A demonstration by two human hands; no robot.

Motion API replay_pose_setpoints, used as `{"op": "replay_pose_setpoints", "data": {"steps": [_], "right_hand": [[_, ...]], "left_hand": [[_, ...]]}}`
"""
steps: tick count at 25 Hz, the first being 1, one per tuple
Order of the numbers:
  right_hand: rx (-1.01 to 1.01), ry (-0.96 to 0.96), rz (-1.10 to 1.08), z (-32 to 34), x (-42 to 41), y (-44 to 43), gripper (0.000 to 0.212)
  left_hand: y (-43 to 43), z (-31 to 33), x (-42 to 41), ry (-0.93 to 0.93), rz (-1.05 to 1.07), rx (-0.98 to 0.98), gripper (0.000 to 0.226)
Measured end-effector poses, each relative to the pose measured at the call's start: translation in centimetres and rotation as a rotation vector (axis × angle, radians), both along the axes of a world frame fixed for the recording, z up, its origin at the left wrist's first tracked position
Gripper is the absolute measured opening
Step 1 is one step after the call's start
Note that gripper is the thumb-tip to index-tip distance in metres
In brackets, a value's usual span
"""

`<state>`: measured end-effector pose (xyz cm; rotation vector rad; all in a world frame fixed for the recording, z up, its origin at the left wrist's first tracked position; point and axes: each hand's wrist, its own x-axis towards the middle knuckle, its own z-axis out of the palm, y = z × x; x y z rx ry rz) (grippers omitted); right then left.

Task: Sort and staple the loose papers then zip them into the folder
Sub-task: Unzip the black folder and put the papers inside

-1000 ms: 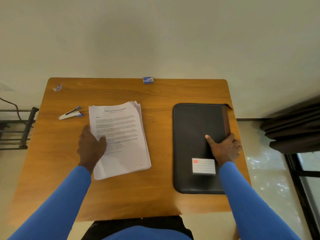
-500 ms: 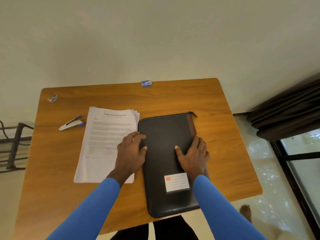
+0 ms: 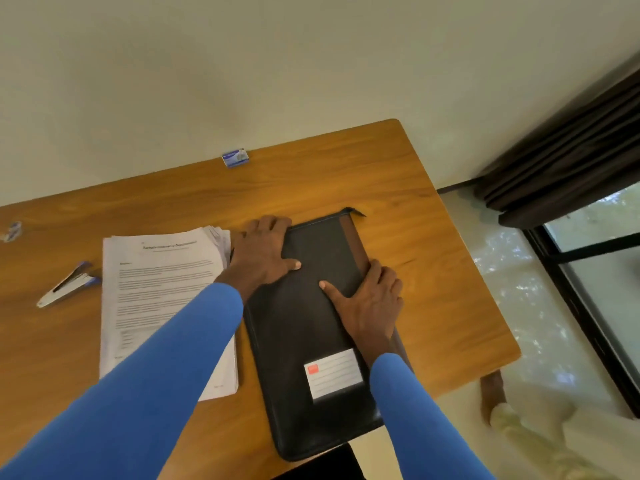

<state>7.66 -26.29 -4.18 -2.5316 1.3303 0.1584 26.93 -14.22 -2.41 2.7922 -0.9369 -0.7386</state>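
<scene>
- Nearest me, the black zip folder (image 3: pixel 304 341) lies closed on the wooden surface (image 3: pixel 443 289), its near end hanging just over the edge. A white label (image 3: pixel 334 374) sits on its cover.
- My right hand (image 3: pixel 370 299) rests flat on the folder's right side. Its fingers (image 3: pixel 375 270) lie straight along the brown strip and the thumb spreads across the cover — gripping nothing.
- My left hand (image 3: pixel 265 252) presses flat on the folder's far left corner, fingers straight, holding nothing.
- Just left of the folder, the loose papers (image 3: pixel 162 289) sit in one uneven stack, partly hidden by my left sleeve (image 3: pixel 156 375). I cannot tell whether any are stapled.
- Further left lies the stapler (image 3: pixel 67 284), apart from the stack. A small staple box (image 3: pixel 235 157) sits at the far edge.
- I judge this is setup — the folder is in place, but sorting has not yet begun. Next, both hands need to come off the folder and go through the stack.
</scene>
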Motion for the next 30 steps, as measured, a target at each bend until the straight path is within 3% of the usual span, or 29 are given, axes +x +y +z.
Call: {"op": "replay_pose_setpoints", "data": {"steps": [4, 6, 10, 12, 15, 17, 21, 23, 25, 27, 28, 30], "right_hand": [[0.494, -0.286, -0.085, 1.8, -0.4, -2.9, 0.083], [0.602, -0.347, -0.047, 3.5, 0.4, -4.3, 0.075], [0.461, -0.323, 0.240, 7.2, 3.1, -6.2, 0.069], [0.381, -0.265, 0.417, 9.6, 4.1, -6.5, 0.068], [0.232, -0.254, 0.570, 14.2, 4.4, -6.4, 0.065], [0.171, -0.377, 0.511, 17.0, 3.2, -6.9, 0.056], [-0.037, -0.804, -0.101, 17.3, -2.1, -11.5, 0.025], [0.236, -0.846, -0.391, 15.3, -4.9, -13.7, 0.017], [0.648, -0.798, -0.382, 13.9, -6.1, -14.5, 0.015], [0.872, -0.792, -0.288, 13.4, -6.0, -14.5, 0.020], [0.861, -0.808, -0.253, 13.3, -5.5, -14.3, 0.019], [0.629, -0.844, -0.183, 13.5, -4.3, -13.6, 0.011]], "left_hand": [[-0.6, 1.3, -0.8, -0.036, -0.103, -0.011, 0.104], [-1.4, 2.9, -1.2, -0.118, -0.195, -0.096, 0.106], [-3.7, 6.7, -1.8, -0.351, -0.463, -0.197, 0.109], [-5.1, 9.4, -1.3, -0.319, -0.571, -0.136, 0.101], [-4.9, 13.2, 0.2, -0.136, -0.551, -0.136, 0.058], [-3.0, 14.3, 1.4, -0.084, -0.466, -0.302, 0.032], [2.1, 14.7, 0.5, -0.235, -0.148, -0.386, 0.038], [3.6, 14.5, -0.8, -0.316, -0.019, -0.341, 0.043], [3.4, 14.9, -2.1, -0.335, 0.047, -0.274, 0.044], [2.4, 15.3, -3.6, -0.288, 0.070, -0.247, 0.043], [1.7, 15.4, -4.5, -0.258, 0.071, -0.249, 0.042], [0.4, 15.4, -6.6, -0.210, 0.059, -0.254, 0.040]]}}
